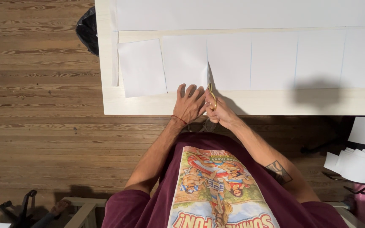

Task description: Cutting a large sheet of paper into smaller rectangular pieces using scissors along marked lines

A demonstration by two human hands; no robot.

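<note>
Nearest below, maroon printed T-shirt point(216, 198), with both forearms reaching forward to the near edge of the pale wooden desk point(106, 101). Midway through a scissor cut, by the look of it: gold-handled scissors point(211, 95) pointing away from the body, blades run into the long white paper strip point(275, 61) along one of its faint ruled lines, with one cut-off sheet point(142, 67) lying slightly askew at the strip's left end. Right hand point(219, 110) clenched through the scissor loops, fingers curled tight. Left hand point(189, 103) flat on the paper just left of the blades, fingers point(189, 90) spread and released, gripping nothing, only pressing the sheet down. Next, probably, closing and advancing the blades straight up the line, paper kept pinned. Loose white sheets point(360, 162) stacked off to the right, below desk level
</note>
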